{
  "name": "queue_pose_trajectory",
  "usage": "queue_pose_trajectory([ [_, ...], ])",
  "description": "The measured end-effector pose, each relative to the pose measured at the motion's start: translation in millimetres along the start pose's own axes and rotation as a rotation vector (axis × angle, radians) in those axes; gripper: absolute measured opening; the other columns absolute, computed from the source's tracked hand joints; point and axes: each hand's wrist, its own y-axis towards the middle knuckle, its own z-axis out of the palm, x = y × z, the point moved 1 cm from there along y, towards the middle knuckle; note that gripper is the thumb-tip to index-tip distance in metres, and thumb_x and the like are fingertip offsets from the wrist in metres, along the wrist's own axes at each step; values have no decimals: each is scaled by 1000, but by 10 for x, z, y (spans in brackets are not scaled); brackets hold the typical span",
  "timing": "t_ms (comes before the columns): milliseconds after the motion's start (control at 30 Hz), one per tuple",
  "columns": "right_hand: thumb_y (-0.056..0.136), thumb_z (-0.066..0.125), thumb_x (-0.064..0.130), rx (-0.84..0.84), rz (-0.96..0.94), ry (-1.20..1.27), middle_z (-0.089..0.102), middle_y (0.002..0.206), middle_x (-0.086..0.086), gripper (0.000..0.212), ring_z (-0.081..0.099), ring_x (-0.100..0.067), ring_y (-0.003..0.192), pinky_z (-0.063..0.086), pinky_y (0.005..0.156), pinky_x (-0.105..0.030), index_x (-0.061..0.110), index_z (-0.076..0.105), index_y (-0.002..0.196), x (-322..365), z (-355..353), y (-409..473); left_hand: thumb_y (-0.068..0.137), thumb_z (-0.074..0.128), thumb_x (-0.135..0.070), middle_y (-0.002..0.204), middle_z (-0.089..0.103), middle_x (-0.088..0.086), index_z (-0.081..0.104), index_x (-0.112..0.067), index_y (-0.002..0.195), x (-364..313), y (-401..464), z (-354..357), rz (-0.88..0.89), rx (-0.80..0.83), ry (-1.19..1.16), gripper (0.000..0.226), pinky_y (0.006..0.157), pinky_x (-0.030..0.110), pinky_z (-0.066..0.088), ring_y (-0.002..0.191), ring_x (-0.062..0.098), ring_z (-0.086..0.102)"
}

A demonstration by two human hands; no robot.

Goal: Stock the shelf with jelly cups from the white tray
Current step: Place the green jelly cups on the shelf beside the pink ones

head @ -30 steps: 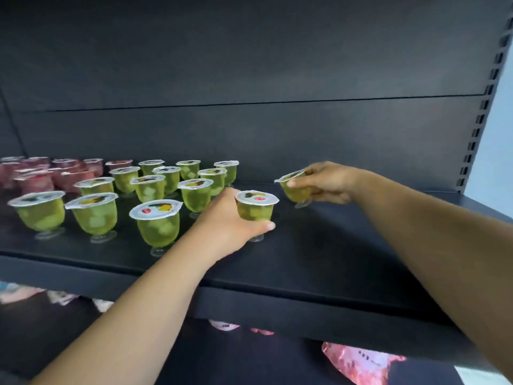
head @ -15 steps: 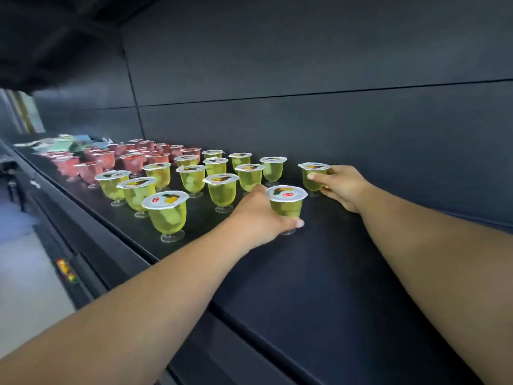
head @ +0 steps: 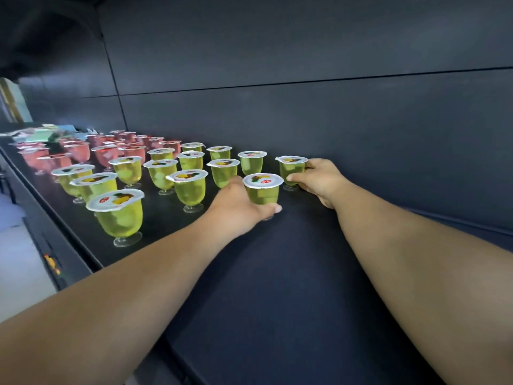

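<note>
Since half a second ago your hands have barely shifted: your left hand (head: 238, 202) grips a green jelly cup (head: 263, 188) on the shelf (head: 277, 287), and your right hand (head: 319, 179) holds another cup (head: 292, 169) near the back wall (head: 333, 115). Rows of green cups (head: 191, 187) crowd just left, with red cups (head: 105, 152) beyond them.
</note>
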Motion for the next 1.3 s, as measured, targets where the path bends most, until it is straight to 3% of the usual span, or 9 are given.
queue_pose_trajectory([
  [67,76,72,6,-19,-1,-42,68,104,-9,20,63,-23,102,48,97,-40,17,65,92,-16,9,29,76,73,-36,74,44,-15,42,-18,103,-1,8,2,5,4,-6,45,54,18,32,69,4,43],
  [167,75,72,7,-22,2,-61,68,105,-9,19,63,-23,103,48,97,-40,17,65,90,-19,8,56,76,73,-34,75,44,-16,41,-19,102,9,18,-1,9,14,-29,43,57,20,35,69,2,43],
  [367,78,71,14,-71,-19,-206,65,96,-5,22,61,-21,97,48,95,-34,9,65,98,-5,7,-4,75,74,-37,95,55,-5,45,-13,113,8,41,13,-17,-1,2,54,74,24,36,91,15,51],
  [500,81,70,24,-129,1,-438,61,110,-8,44,54,-23,111,42,91,-26,6,55,119,54,-51,-266,75,73,-38,120,57,3,46,-8,123,-9,-43,28,33,19,62,63,79,24,38,111,22,53],
  [567,84,67,27,-150,-12,-587,62,103,-5,32,53,-24,107,42,82,-21,10,58,109,88,-89,-485,79,68,-39,127,53,7,40,-5,128,-7,-132,-13,30,43,92,65,82,26,37,118,25,50],
  [633,88,62,30,-159,-17,-718,60,118,-7,41,52,-24,115,39,91,-24,8,55,121,129,-126,-746,85,62,-36,131,49,10,37,-2,129,7,-261,-78,33,75,126,61,80,26,35,121,26,48],
  [833,94,48,40,-175,-19,-1151,56,129,-9,42,50,-27,120,37,96,-29,10,55,123,480,-76,-1759,92,47,-40,137,46,6,44,-19,134,297,-868,-463,400,160,359,47,96,28,36,126,23,42],
  [1067,92,52,37,-499,15,-1143,61,123,-12,46,55,-28,115,42,96,-35,12,49,130,733,592,-2968,94,43,-37,126,55,0,53,-21,124,785,-1400,-1010,793,114,300,36,85,31,42,114,22,51],
  [1300,93,48,37,-531,12,-1207,61,118,-9,43,54,-29,111,45,88,-34,17,45,131,967,1527,-3973,94,39,-34,118,62,1,58,-17,116,1340,-1946,-1543,977,62,263,34,87,32,43,114,22,49],
])
